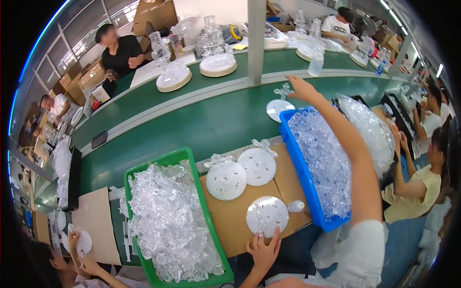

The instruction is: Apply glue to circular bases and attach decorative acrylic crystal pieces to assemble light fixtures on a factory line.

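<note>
Nearby, three white discs (225, 180), left hand (263, 250) fingertips on one; right hand (301, 89) pinching a clear piece (284, 90).

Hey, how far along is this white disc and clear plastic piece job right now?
Looks done: two white discs on the cardboard carry clear pieces. In hand: the right hand sets another fitted disc on the green belt, while the left hand touches a bare disc. Left: the green bin and blue bin remain heaped.

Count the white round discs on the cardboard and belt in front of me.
4. Two discs lie side by side on the cardboard; one disc sits nearer, under the left hand; one disc on the green belt by the right hand.
</note>
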Motion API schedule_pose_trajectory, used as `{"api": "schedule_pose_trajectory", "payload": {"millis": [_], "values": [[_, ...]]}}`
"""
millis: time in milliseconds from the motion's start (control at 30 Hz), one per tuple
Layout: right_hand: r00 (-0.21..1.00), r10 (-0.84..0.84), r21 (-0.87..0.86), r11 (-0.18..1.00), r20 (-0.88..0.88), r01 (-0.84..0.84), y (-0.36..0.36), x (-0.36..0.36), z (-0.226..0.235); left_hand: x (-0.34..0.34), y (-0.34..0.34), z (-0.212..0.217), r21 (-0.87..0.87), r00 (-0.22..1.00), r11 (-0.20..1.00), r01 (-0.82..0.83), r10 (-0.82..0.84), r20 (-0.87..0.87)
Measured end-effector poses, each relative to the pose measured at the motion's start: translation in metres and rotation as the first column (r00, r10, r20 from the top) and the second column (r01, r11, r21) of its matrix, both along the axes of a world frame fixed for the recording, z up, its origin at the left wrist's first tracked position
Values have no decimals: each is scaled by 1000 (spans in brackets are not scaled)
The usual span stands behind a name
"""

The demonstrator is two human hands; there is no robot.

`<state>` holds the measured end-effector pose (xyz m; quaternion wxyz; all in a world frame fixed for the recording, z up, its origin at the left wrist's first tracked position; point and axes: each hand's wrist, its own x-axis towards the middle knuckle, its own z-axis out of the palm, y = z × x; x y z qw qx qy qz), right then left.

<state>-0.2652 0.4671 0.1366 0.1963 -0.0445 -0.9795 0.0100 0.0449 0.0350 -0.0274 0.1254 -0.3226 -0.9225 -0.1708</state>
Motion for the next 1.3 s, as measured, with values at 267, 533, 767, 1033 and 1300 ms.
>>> {"api": "schedule_pose_trajectory", "payload": {"millis": [267, 533, 767, 1033, 1300], "values": [[982, -184, 250, 954, 52, 166, 41, -41, 20, 2, 3, 0, 37, 999, 999, -23, 24, -26], [992, -106, -119, 988, -75, 96, -45, 167, 142, -5, -1, -1, 54, 999, 998, -37, 36, 15], [999, 46, -213, 976, 29, -39, -74, 206, 90, -8, 1, 14, 154, 992, 988, 19, -38, 124], [979, 205, -9, 979, 24, -204, -119, 234, 54, -4, -12, 16, 185, 983, 980, 72, -101, 151], [985, -160, 105, 983, 58, 153, -152, 266, 59, -7, -23, 26, 294, 957, 951, 95, -168, 235]]}}
